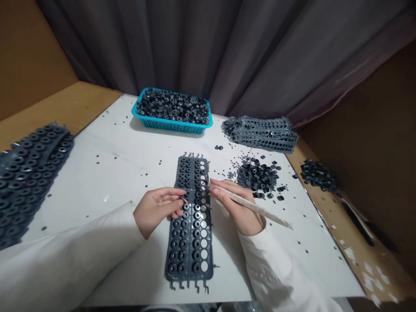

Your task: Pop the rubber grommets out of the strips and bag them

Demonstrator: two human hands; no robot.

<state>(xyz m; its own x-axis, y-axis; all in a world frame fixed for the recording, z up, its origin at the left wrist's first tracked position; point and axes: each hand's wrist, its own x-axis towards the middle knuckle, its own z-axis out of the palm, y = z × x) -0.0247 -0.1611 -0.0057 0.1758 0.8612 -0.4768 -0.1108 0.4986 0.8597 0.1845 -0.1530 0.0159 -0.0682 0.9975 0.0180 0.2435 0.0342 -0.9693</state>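
Over black rubber sheet point(188, 255): left hand point(159, 212) curled narrow.
Right hand point(237, 206) closed on wooden stick point(250, 206), tip just beside sheet.

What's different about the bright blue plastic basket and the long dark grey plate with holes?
The bright blue plastic basket is short and wide, but the long dark grey plate with holes is long and narrow. The basket holds black rings in a loose pile; the plate holds rings in neat rows. The basket sits farther away than the plate. Both rest on the white table.
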